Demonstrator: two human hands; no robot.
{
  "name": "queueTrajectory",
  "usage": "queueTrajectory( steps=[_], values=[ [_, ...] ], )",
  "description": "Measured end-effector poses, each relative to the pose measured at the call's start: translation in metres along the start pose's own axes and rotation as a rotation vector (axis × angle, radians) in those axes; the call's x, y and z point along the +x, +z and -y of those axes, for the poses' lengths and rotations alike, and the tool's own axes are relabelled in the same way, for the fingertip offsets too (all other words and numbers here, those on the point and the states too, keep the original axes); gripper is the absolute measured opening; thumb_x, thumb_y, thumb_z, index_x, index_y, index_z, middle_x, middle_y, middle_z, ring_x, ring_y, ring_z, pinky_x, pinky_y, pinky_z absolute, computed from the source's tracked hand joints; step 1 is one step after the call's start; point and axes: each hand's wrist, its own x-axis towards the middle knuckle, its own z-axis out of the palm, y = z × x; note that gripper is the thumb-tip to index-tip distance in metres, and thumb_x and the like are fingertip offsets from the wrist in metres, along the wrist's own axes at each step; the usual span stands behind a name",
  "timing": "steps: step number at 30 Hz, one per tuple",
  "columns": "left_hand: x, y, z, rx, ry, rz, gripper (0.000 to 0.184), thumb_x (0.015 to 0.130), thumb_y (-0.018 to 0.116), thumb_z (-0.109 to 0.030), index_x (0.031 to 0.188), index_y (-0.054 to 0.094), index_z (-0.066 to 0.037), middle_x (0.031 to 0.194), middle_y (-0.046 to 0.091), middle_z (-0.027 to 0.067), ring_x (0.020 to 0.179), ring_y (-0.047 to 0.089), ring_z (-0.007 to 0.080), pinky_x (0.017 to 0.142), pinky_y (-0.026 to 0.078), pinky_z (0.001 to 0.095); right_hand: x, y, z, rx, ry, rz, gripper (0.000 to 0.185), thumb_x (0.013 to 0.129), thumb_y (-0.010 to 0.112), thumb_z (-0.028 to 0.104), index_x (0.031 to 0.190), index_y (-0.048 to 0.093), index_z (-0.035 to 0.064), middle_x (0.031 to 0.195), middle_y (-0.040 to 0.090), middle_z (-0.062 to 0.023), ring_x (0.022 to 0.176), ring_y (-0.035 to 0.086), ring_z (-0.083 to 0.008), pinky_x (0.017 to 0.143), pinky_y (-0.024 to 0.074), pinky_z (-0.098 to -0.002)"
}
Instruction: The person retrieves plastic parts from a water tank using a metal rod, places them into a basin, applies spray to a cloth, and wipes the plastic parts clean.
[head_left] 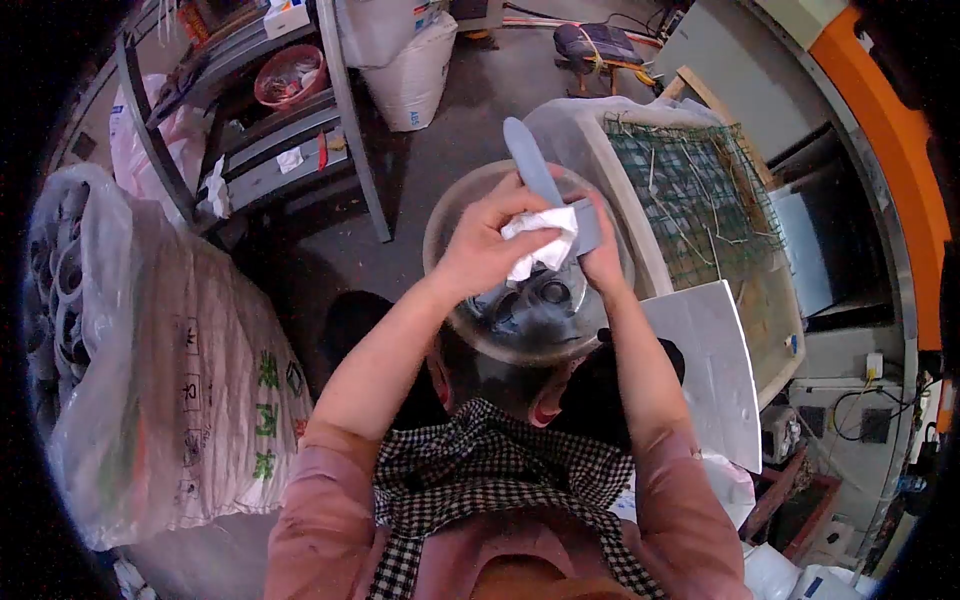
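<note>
A grey plastic piece (533, 165) with a long rounded blade and a squarish block end is held above a round tub (437, 235). My right hand (603, 258) is closed around its block end. My left hand (490, 235) grips a crumpled white cloth (545, 240), which lies against the middle of the piece and hides part of it. Some of the left fingers are behind the cloth and the piece. Dark, round-shaped parts (550, 292) lie in the tub below, between my feet.
To the left stands a large plastic sack (215, 400) of grey ring-ended parts. A metal rack (355, 130) with a red basket (290, 75) is behind it. On the right are a pale bin (650, 230) with green mesh (690, 190) and a white board (710, 360).
</note>
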Motion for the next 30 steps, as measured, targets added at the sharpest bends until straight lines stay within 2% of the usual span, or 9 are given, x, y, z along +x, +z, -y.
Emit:
queueTrajectory(
  steps=[4,7,10,13,14,20,22,28,30],
  values=[
    [0.001,0.003,0.000,0.319,0.150,0.043,0.035,0.075,0.064,0.001,0.109,0.057,-0.003,0.128,0.046,0.0155,0.115,0.048,0.0214,0.094,0.039,0.0328,-0.001,-0.006,0.012,-0.098,-0.076,-0.010,0.041,0.075,0.061,0.002,0.113,0.046,0.0065,0.111,0.058,-0.0098,0.100,0.056,-0.0199,0.088,0.0420,-0.0308],
    [0.010,0.002,-0.003,0.049,0.070,-0.147,0.078,0.076,0.064,0.002,0.139,0.020,-0.009,0.126,0.047,0.0161,0.112,0.049,0.0214,0.092,0.042,0.0328,0.000,-0.018,0.010,-0.194,-0.194,-0.028,0.044,0.071,0.063,0.003,0.112,0.046,0.0065,0.112,0.057,-0.0103,0.100,0.056,-0.0208,0.089,0.0418,-0.0312],
    [0.018,-0.008,-0.009,-0.037,-0.014,-0.273,0.055,0.082,0.059,-0.005,0.131,0.033,-0.002,0.108,0.057,0.0122,0.098,0.054,0.0164,0.087,0.043,0.0275,-0.001,-0.018,0.006,-0.230,-0.209,-0.005,0.046,0.069,0.063,0.002,0.112,0.047,0.0061,0.111,0.057,-0.0102,0.102,0.055,-0.0223,0.089,0.0416,-0.0330],
    [0.025,-0.020,-0.005,-0.243,-0.267,-0.407,0.020,0.089,0.052,-0.015,0.099,0.057,0.002,0.078,0.061,0.0083,0.058,0.059,0.0163,0.049,0.050,0.0302,-0.003,-0.019,0.003,-0.310,-0.276,0.029,0.048,0.068,0.065,0.001,0.111,0.045,0.0073,0.109,0.055,-0.0101,0.103,0.054,-0.0227,0.090,0.0408,-0.0335],
    [0.028,-0.024,-0.002,-0.207,-0.266,-0.440,0.030,0.092,0.048,-0.026,0.104,0.052,0.002,0.078,0.063,0.0139,0.048,0.059,0.0200,0.038,0.043,0.0266,-0.003,-0.017,0.007,-0.390,-0.294,0.028,0.049,0.067,0.066,0.001,0.111,0.045,0.0069,0.109,0.055,-0.0110,0.101,0.054,-0.0237,0.088,0.0418,-0.0338],
    [0.030,-0.036,0.012,-0.362,-0.345,-0.587,0.034,0.093,0.045,-0.025,0.110,0.050,0.004,0.089,0.063,0.0141,0.068,0.064,0.0216,0.061,0.051,0.0309,-0.006,-0.013,0.016,-0.683,-0.354,-0.099,0.051,0.064,0.067,0.002,0.110,0.047,0.0059,0.111,0.051,-0.0145,0.101,0.054,-0.0290,0.085,0.0426,-0.0351],
    [0.021,-0.032,0.027,0.206,-0.152,-0.506,0.028,0.090,0.051,-0.024,0.105,0.056,0.000,0.092,0.064,0.0105,0.083,0.063,0.0203,0.071,0.046,0.0274,-0.006,-0.015,0.026,-0.756,-0.394,-0.157,0.052,0.063,0.067,0.002,0.110,0.048,0.0058,0.110,0.050,-0.0150,0.101,0.053,-0.0308,0.085,0.0423,-0.0354],
    [0.024,-0.051,0.048,0.656,-0.216,-0.488,0.031,0.090,0.049,-0.027,0.102,0.056,0.001,0.083,0.064,0.0116,0.071,0.063,0.0207,0.062,0.048,0.0297,-0.012,-0.012,0.020,-0.829,-0.409,-0.107,0.064,0.054,0.058,-0.007,0.114,0.046,0.0066,0.111,0.048,-0.0158,0.104,0.048,-0.0384,0.089,0.0412,-0.0393],
    [0.029,-0.046,0.028,0.057,-0.497,-0.560,0.033,0.092,0.044,-0.028,0.101,0.056,0.001,0.080,0.065,0.0147,0.060,0.062,0.0200,0.051,0.048,0.0287,-0.010,-0.009,0.019,-0.631,-0.228,-0.005,0.063,0.056,0.050,-0.011,0.116,0.045,0.0049,0.114,0.049,-0.0193,0.108,0.047,-0.0392,0.091,0.0398,-0.0393]
  ],
)
